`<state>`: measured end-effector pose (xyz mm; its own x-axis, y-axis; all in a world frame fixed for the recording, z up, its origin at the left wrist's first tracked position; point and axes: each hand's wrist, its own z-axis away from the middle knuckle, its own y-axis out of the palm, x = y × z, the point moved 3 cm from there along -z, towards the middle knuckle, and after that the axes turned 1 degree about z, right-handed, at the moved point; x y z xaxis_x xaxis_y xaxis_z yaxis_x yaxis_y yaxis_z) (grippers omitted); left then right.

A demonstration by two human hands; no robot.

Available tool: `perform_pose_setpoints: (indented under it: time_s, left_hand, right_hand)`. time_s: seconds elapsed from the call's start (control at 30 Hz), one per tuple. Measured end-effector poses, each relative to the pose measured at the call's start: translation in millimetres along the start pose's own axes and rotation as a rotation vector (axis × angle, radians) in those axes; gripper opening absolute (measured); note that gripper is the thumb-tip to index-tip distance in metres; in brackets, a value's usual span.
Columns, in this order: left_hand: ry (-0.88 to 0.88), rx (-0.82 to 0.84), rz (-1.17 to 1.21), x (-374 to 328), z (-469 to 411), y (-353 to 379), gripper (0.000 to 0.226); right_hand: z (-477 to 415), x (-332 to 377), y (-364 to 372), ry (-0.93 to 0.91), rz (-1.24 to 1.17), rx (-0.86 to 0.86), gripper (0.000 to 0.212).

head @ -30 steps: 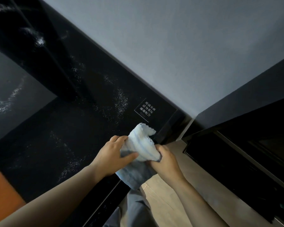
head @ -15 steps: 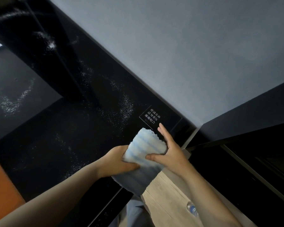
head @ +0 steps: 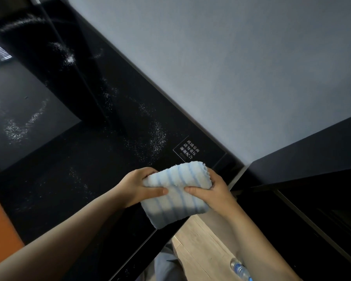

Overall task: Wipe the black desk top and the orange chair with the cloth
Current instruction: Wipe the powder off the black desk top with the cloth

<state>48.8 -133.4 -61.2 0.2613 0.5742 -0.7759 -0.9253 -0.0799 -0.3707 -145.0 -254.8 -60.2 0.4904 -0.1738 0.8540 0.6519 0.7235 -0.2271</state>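
A folded white cloth with blue stripes (head: 176, 191) is held over the near right corner of the black desk top (head: 73, 179). My left hand (head: 138, 185) grips its left side and my right hand (head: 213, 191) grips its right side. White dusty specks are scattered across the glossy desk surface. A strip of the orange chair (head: 0, 224) shows at the bottom left edge.
A small label with white characters (head: 187, 151) sits on the desk by the grey wall (head: 241, 67). A dark cabinet (head: 312, 199) stands at the right. On the wooden floor (head: 201, 248) below lies a plastic bottle (head: 240, 269).
The cloth has gone from a loose bunch to a flat folded pad held by both hands. The view has shifted, showing more of the floor and the bottle.
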Motion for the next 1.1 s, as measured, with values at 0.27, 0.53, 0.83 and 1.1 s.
perform_pose_setpoints:
  time_s: [0.27,0.53,0.83,1.1]
  left_hand:
    - [0.015,0.042,-0.005,-3,-2,4,0.028]
    - [0.052,-0.010,-0.036,3,-9,7,0.042]
    - [-0.034,-0.026,0.006,11,-15,-3,0.043]
    - [-0.011,-0.047,-0.009,21,-19,-7,0.037]
  right_hand:
    - [-3,12,6,-0.002,-0.005,0.029,0.066]
    - [-1,24,-2,0.052,0.067,-0.011,0.025]
    - [-2,69,-53,-0.184,0.568,-0.667,0.018]
    - [-42,18,-60,-0.146,0.731,-0.961,0.018]
